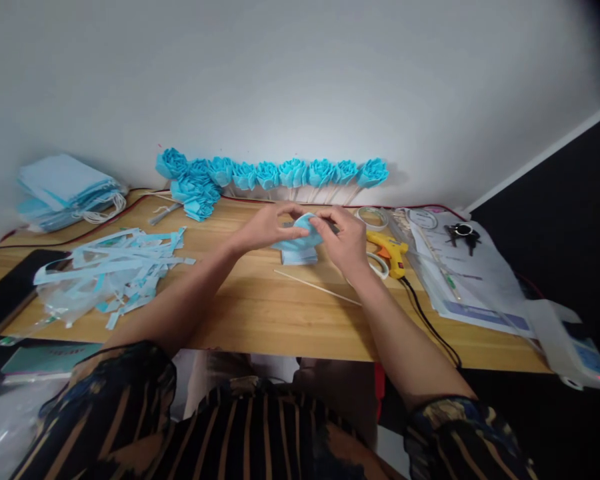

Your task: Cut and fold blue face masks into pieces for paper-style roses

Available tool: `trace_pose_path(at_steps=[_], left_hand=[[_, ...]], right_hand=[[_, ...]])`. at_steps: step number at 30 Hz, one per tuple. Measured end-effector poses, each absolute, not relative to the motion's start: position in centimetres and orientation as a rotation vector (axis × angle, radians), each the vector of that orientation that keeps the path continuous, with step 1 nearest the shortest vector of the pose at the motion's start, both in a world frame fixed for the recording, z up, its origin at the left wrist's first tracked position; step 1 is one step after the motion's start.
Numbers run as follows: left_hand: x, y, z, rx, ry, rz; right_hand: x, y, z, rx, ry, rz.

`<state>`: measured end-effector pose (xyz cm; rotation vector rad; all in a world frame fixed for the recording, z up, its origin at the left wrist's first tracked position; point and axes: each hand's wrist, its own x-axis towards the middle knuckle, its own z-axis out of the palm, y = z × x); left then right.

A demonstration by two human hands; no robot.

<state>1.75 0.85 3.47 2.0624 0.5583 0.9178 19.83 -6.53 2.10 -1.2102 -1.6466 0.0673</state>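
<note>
Both my hands meet over the middle of a wooden table (pixel 260 320). My left hand (pixel 266 227) and my right hand (pixel 347 241) pinch a curled light-blue piece of material (pixel 307 227) between their fingers, just above a small stack of the same blue pieces (pixel 296 253). A thin wooden stick (pixel 316 287) lies on the table right in front of my hands. A row of finished blue flowers (pixel 280 173) leans against the wall behind.
A yellow glue gun (pixel 390 252) with a black cable and tape rolls (pixel 373 217) lie right of my hands. Papers in plastic (pixel 460 280) and keys (pixel 461 233) sit further right. Blue scraps (pixel 110 267) and a stack of face masks (pixel 65 190) lie left.
</note>
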Motion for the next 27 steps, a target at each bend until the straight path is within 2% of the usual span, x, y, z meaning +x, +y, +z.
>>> trace_pose_path(at_steps=[4,7,9,14,17,19,23,27], left_hand=[[2.3,0.1,3.2,2.090,0.525,0.857],[2.5,0.0,2.8,1.925,0.560,0.915],[2.4,0.1,2.7,1.704,0.591,0.995],[2.4,0.7,2.4,1.316,0.535,1.111],[2.5,1.0,2.0,1.281,0.520,1.146],[2.6,1.2,1.7,1.269,0.512,1.160],[2.8,1.4,1.4,1.187,0.526,1.191],[3.3,1.4,1.3,1.013,0.569,1.223]], right_hand=[[18.9,-6.8,1.8,-1.120,-1.766,-0.049],[18.8,-6.4,1.5,-1.073,-1.702,0.023],[19.1,-5.9,1.2,-1.059,-1.597,0.192],[19.2,-4.8,0.1,-0.994,-1.443,0.854],[18.5,-5.0,-0.3,-1.070,-1.398,1.034],[18.1,-5.3,-0.5,-1.229,-1.401,0.969],[17.8,-5.7,-0.7,-1.539,-1.537,0.550],[17.4,-5.7,-1.0,-1.599,-1.730,0.201]])
